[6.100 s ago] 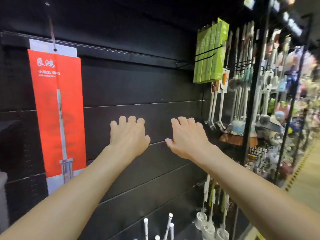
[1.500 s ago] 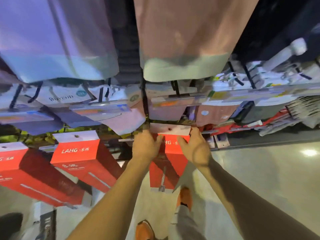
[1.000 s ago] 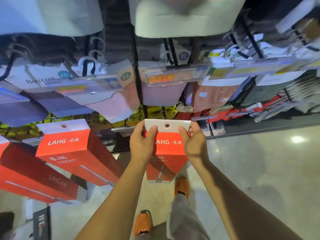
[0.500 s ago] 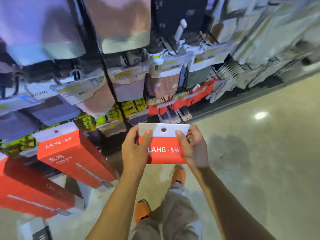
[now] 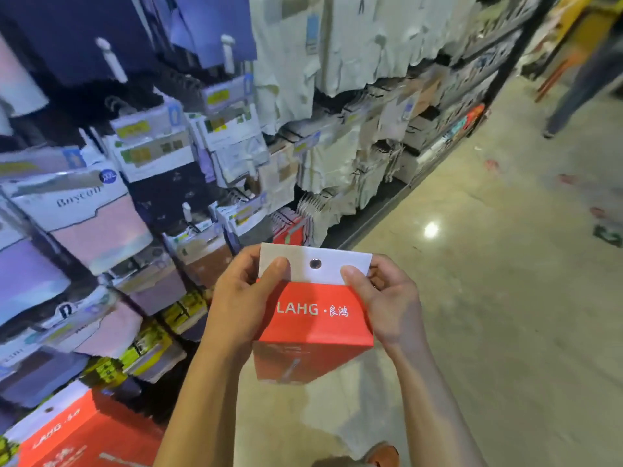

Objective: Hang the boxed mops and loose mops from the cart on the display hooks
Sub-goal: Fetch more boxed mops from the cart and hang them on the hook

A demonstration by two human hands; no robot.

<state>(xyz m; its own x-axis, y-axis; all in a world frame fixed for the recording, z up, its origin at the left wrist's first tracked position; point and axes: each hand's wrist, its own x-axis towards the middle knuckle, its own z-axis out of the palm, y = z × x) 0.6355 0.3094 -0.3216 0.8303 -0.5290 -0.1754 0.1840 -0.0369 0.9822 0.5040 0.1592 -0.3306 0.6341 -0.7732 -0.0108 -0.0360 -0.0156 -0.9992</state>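
I hold a red boxed mop (image 5: pixel 312 318) marked LAHG upright in front of me, seen from its top end. Its white hang tab has a round hole in the middle. My left hand (image 5: pixel 241 298) grips the box's left side with the thumb on the tab. My right hand (image 5: pixel 387 299) grips the right side, thumb on the tab as well. The box's long body runs down toward the floor and is foreshortened. Another red boxed mop (image 5: pixel 84 436) lies at the bottom left. The display hooks for mops are out of sight.
Racks of hanging packaged clothing (image 5: pixel 209 156) fill the left and centre. A polished floor aisle (image 5: pixel 505 298) opens to the right. A person's legs (image 5: pixel 580 79) stand far up the aisle at the top right. My orange shoe (image 5: pixel 384 455) shows below the box.
I have picked a red boxed mop from the stack and lifted it closer. My view has swung right along the aisle, leaving only one other red box at the bottom left.
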